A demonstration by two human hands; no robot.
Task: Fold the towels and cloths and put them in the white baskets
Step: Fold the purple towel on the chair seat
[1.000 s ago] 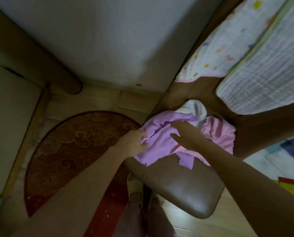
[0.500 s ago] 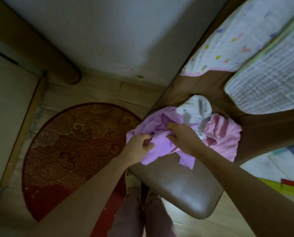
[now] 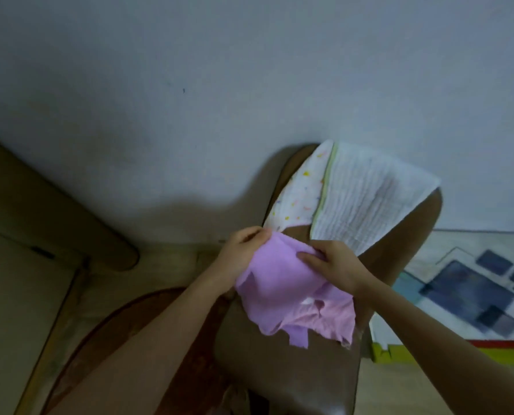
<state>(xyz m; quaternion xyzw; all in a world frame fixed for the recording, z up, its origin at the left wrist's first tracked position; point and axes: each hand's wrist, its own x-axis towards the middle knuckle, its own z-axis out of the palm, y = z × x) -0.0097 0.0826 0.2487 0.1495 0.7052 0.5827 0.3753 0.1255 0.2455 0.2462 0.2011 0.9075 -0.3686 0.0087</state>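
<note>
The left hand (image 3: 240,252) pinches the upper left edge of a purple cloth (image 3: 275,290), thumb and fingers curled over the fabric, while the right hand (image 3: 333,266) grips the same cloth's upper right edge, its fingers pointing toward the left hand and folded onto the material. The cloth is stretched between the two hands and hangs down below them, its lower part bunched and ragged in outline. Just under the right hand, partly covered by the purple cloth, lies a pink cloth (image 3: 330,323) with a small glimpse of white fabric showing where the two meet. All of this sits over a brown table (image 3: 282,372) with a glossy surface, which runs beneath both forearms. Beyond the hands, at the table's far end, a white cloth with coloured specks (image 3: 299,194) lies flat, and overlapping its right side is a white ribbed towel with a green edge (image 3: 369,194), the near corner of which reaches close to the right hand. To the right of the right arm a patterned floor mat (image 3: 471,283) lies on the floor; left of the left arm a dark red rug (image 3: 106,333) shows.
</note>
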